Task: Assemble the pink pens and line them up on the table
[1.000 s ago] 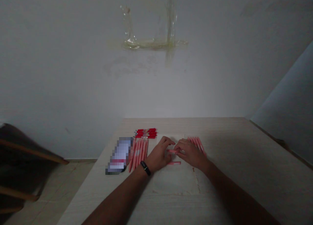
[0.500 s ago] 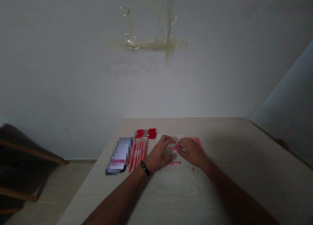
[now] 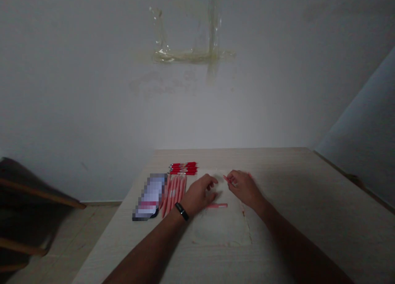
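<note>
My right hand (image 3: 245,189) pinches a slim pink pen piece (image 3: 226,178), whose tip pokes out to the left of the fingers; the rest is hidden. Across a small gap, my left hand (image 3: 200,193) hovers with fingers curved and thumb apart, holding nothing. Just below its thumb lies a pink pen piece (image 3: 219,205) on the table, partly covered by the hand. To the left, a row of pink pens (image 3: 174,193) lies side by side. Behind them sits a small stack of red pens (image 3: 183,168). More pink pieces (image 3: 249,175) are mostly hidden behind my right hand.
A phone (image 3: 150,197), its screen blurred, lies at the table's left edge. The pale wooden table (image 3: 286,218) has a worn rectangular patch (image 3: 222,230) under my hands. The wall (image 3: 92,91) stands behind it, and dark furniture (image 3: 24,206) is at lower left.
My right hand has moved slightly up and right with the pink pen piece, away from my left hand. My left hand has shifted a little left.
</note>
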A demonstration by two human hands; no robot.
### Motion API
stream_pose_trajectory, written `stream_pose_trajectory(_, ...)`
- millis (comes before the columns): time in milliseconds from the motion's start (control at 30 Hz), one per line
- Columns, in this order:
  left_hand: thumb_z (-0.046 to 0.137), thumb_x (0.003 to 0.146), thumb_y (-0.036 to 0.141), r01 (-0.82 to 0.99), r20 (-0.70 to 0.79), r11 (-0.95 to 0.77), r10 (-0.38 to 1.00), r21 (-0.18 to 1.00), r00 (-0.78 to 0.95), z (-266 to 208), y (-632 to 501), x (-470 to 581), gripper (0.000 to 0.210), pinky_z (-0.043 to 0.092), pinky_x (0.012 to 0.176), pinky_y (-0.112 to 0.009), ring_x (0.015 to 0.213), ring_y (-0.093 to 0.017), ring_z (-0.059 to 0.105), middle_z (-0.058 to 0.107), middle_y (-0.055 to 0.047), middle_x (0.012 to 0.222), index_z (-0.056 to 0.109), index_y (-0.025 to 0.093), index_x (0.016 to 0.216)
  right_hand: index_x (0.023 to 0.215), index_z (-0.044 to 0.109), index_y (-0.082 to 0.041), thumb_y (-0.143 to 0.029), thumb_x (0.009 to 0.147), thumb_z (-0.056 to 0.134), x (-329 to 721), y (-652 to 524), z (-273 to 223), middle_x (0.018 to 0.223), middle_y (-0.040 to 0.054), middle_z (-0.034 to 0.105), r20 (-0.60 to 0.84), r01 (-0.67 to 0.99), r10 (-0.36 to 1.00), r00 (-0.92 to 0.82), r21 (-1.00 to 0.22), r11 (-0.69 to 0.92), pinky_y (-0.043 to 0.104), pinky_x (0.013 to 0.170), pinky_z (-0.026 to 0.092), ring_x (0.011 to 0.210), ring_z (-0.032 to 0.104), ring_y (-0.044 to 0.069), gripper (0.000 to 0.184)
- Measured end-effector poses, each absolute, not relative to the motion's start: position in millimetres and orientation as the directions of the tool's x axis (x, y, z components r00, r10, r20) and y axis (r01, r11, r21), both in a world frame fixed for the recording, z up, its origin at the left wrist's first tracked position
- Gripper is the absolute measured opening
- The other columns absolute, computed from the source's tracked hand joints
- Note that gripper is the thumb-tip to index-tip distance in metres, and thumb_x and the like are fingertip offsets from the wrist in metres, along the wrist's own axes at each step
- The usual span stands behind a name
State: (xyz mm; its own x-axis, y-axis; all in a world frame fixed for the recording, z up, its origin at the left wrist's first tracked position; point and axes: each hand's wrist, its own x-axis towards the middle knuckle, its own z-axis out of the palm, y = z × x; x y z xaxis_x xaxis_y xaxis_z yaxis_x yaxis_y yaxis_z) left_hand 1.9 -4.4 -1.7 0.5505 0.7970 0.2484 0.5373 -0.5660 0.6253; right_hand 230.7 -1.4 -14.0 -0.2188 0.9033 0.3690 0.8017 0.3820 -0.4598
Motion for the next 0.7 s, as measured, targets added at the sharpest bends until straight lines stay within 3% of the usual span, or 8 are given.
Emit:
stream_pose_trajectory(100,0.067,0.084,0.029,0.543,0.188,-0.630,0.731,0.555,0.656,-2.2,-5.5,3.5,0.020,0.045,0.074,-0.026,0.083,-0.016,0.058,0.061,-0.003,0.095,0.064,0.021,0.102,0.085,0.061,-0.022,-0.017,0.082,0.061,231.3,-0.5,-13.4,0.084,0.0029,0.068,0.370,0.802,0.910,-0.186,-0.478,0.358,0.030,0.076,0.041,0.080,0.061,0.018,0.006)
stream_pose_trajectory(233,0.066,0.086,0.035,0.502,0.125,-0.691,0.643,0.521,0.756,-2.1,-7.0,4.8,0.017,0.044,0.073,-0.026,0.082,-0.017,0.060,0.063,-0.004,0.093,0.068,0.021,0.096,0.084,0.061,-0.022,-0.017,0.083,0.060,231.1,-0.4,-13.1,0.082,0.0026,0.067,0.365,0.801,0.911,-0.191,-0.479,0.360,0.028,0.071,0.040,0.076,0.060,0.017,0.005)
stream_pose_trajectory(400,0.069,0.082,0.027,0.495,0.071,-0.701,0.609,0.513,0.790,-3.5,-6.5,4.2,0.013,0.044,0.071,-0.025,0.080,-0.016,0.060,0.064,-0.003,0.093,0.069,0.023,0.095,0.083,0.062,-0.022,-0.015,0.081,0.060,231.1,-1.0,-12.4,0.081,0.0022,0.067,0.356,0.806,0.914,-0.194,-0.474,0.355,0.027,0.072,0.041,0.076,0.060,0.017,0.007)
stream_pose_trajectory(533,0.071,0.081,0.025,0.452,0.092,-0.727,0.572,0.517,0.815,-2.6,-6.6,4.2,0.016,0.043,0.071,-0.024,0.079,-0.016,0.060,0.064,-0.002,0.092,0.069,0.023,0.096,0.084,0.062,-0.022,-0.015,0.080,0.061,231.8,-0.7,-12.9,0.081,0.0024,0.067,0.348,0.811,0.918,-0.190,-0.472,0.347,0.028,0.074,0.041,0.077,0.060,0.017,0.009)
stream_pose_trajectory(700,0.060,0.090,0.024,0.474,0.170,-0.737,0.609,0.481,0.775,2.9,-7.0,3.3,0.011,0.043,0.074,-0.024,0.086,-0.016,0.060,0.062,-0.003,0.094,0.069,0.023,0.097,0.084,0.062,-0.022,-0.015,0.080,0.061,233.1,0.5,-14.9,0.082,0.0020,0.067,0.343,0.813,0.919,-0.193,-0.469,0.345,0.028,0.075,0.041,0.078,0.060,0.017,0.009)
